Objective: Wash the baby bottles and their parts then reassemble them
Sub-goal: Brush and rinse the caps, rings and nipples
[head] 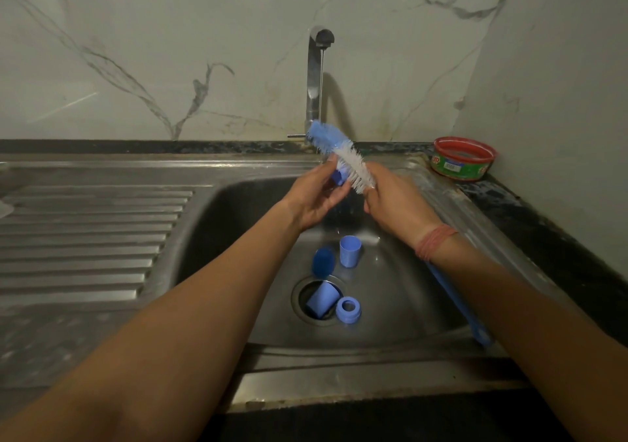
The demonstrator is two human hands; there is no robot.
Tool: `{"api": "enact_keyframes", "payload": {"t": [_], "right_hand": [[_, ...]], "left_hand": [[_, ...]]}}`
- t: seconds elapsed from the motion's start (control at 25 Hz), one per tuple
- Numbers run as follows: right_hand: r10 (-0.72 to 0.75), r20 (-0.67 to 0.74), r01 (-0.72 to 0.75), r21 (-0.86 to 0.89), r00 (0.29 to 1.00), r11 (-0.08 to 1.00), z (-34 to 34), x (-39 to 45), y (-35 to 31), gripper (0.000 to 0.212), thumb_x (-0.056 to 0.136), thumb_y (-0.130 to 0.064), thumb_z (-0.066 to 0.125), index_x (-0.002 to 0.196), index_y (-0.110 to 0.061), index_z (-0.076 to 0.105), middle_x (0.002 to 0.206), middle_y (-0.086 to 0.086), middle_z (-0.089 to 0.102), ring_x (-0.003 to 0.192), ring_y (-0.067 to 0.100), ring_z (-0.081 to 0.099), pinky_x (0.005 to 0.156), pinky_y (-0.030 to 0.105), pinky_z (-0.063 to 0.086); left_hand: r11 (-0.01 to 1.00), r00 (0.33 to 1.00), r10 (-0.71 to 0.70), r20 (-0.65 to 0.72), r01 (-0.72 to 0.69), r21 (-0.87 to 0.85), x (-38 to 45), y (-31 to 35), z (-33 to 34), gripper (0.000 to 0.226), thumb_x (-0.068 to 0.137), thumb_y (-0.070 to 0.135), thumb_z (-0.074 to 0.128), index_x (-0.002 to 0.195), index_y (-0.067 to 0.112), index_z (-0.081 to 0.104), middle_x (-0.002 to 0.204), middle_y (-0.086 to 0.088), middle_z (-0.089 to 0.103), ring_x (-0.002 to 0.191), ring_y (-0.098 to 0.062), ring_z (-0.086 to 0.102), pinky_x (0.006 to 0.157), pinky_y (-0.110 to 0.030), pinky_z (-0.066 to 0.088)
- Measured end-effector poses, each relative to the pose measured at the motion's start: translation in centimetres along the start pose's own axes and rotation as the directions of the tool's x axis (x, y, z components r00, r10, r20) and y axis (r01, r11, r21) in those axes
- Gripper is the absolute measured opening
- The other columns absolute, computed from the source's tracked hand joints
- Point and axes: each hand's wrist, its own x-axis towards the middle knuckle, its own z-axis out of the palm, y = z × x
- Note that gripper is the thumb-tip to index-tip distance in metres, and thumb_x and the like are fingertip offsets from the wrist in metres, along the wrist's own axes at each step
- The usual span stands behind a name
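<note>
Over the steel sink (238, 210) my right hand (394, 204) grips a long bottle brush (343, 156) with white and blue bristles; its blue handle runs down past my wrist. My left hand (316, 197) holds a small blue bottle part (338, 177) against the bristles. On the sink floor lie a light blue cap standing upright (350, 250), a dark blue round piece (323, 262), a blue cup-shaped part (322, 299) tipped over the drain, and a blue screw ring (348, 310). No bottle body is visible.
The tap (316, 78) at the back runs a thin stream of water. A red and green round tub (464, 158) stands on the dark counter at the right. A ribbed steel draining board (91, 237) lies to the left of the basin.
</note>
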Motion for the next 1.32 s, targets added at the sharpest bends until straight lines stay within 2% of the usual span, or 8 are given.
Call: {"api": "enact_keyframes", "payload": {"t": [0.16, 0.32, 0.56, 0.72, 0.92, 1.04, 1.16, 1.32], "right_hand": [[-0.011, -0.019, 0.012, 0.020, 1.000, 1.000, -0.3, 0.2, -0.2, 0.038, 0.093, -0.003, 0.041, 0.128, -0.013, 0.052, 0.095, 0.018, 0.066, 0.086, 0.035, 0.061, 0.075, 0.037, 0.049], [0.037, -0.003, -0.037, 0.059, 0.999, 0.998, -0.7, 0.4, -0.3, 0.033, 0.094, -0.008, 0.044, 0.126, -0.011, 0.051, 0.100, 0.011, 0.060, 0.085, 0.025, 0.054, 0.071, 0.026, 0.036], [0.000, -0.002, 0.000, 0.007, 1.000, 1.000, 0.3, -0.1, -0.1, 0.040, 0.090, -0.003, 0.044, 0.126, -0.015, 0.053, 0.094, 0.019, 0.066, 0.086, 0.036, 0.062, 0.076, 0.038, 0.050], [-0.004, 0.055, 0.003, 0.012, 0.998, 1.000, 0.7, -0.9, 0.0, 0.042, 0.091, -0.006, 0.044, 0.130, -0.019, 0.051, 0.096, 0.017, 0.064, 0.084, 0.034, 0.062, 0.079, 0.041, 0.053], [-0.001, 0.001, 0.001, 0.018, 1.000, 1.000, 0.3, -0.5, 0.1, 0.037, 0.091, -0.006, 0.043, 0.125, -0.018, 0.054, 0.092, 0.016, 0.066, 0.083, 0.034, 0.062, 0.077, 0.039, 0.052], [-0.002, -0.017, 0.002, 0.021, 1.000, 1.000, 0.1, -0.1, 0.1, 0.039, 0.092, -0.004, 0.042, 0.127, -0.018, 0.053, 0.092, 0.017, 0.065, 0.082, 0.035, 0.062, 0.076, 0.041, 0.052], [-0.003, -0.038, 0.005, 0.031, 0.999, 1.000, 0.1, 0.4, 0.1, 0.038, 0.091, -0.004, 0.042, 0.125, -0.018, 0.052, 0.095, 0.019, 0.065, 0.085, 0.036, 0.061, 0.074, 0.037, 0.049], [0.037, -0.022, -0.035, 0.059, 0.999, 0.998, -0.1, 0.9, 0.0, 0.036, 0.093, -0.005, 0.044, 0.127, -0.012, 0.052, 0.102, 0.015, 0.063, 0.085, 0.028, 0.057, 0.069, 0.026, 0.037]], "left_hand": [[0.999, 0.996, -0.038, 0.077, 0.040, -0.017, -0.1, 0.3, -0.4, 0.024, 0.098, 0.020, 0.058, 0.115, 0.004, 0.064, 0.105, -0.015, 0.069, 0.097, -0.023, 0.069, 0.083, -0.031, 0.060], [0.975, 0.978, -0.086, 0.190, 0.043, 0.218, -0.6, -0.5, -0.1, 0.018, 0.099, 0.015, 0.056, 0.113, 0.008, 0.064, 0.105, -0.011, 0.072, 0.096, -0.021, 0.071, 0.091, -0.035, 0.056], [0.987, 0.993, 0.088, -0.083, -0.098, -0.127, 0.9, 1.1, -1.3, 0.026, 0.097, 0.022, 0.059, 0.115, 0.004, 0.063, 0.124, -0.021, 0.065, 0.116, -0.029, 0.065, 0.085, -0.036, 0.058], [0.949, 0.969, 0.127, -0.214, -0.181, -0.258, 1.6, 2.0, -2.8, 0.038, 0.094, 0.025, 0.064, 0.124, 0.002, 0.059, 0.124, -0.023, 0.064, 0.108, -0.032, 0.068, 0.079, -0.031, 0.062], [0.998, 0.996, 0.061, -0.058, -0.062, -0.022, 0.7, 0.7, -0.9, 0.023, 0.099, 0.020, 0.057, 0.115, 0.005, 0.063, 0.113, -0.017, 0.067, 0.104, -0.025, 0.068, 0.083, -0.033, 0.059], [1.000, 1.000, -0.012, 0.025, 0.013, -0.005, 0.2, 0.4, -0.2, 0.021, 0.099, 0.022, 0.057, 0.108, 0.006, 0.065, 0.106, -0.015, 0.069, 0.096, -0.023, 0.070, 0.085, -0.036, 0.057], [1.000, 0.996, -0.015, 0.084, 0.013, 0.017, 0.2, 0.7, -0.6, 0.021, 0.098, 0.022, 0.057, 0.110, 0.006, 0.066, 0.109, -0.016, 0.068, 0.101, -0.023, 0.068, 0.087, -0.035, 0.058], [0.982, 0.981, -0.074, 0.180, 0.040, 0.183, -0.2, 0.1, -0.5, 0.023, 0.098, 0.016, 0.057, 0.119, 0.007, 0.062, 0.111, -0.014, 0.069, 0.099, -0.021, 0.070, 0.090, -0.035, 0.057]]}}
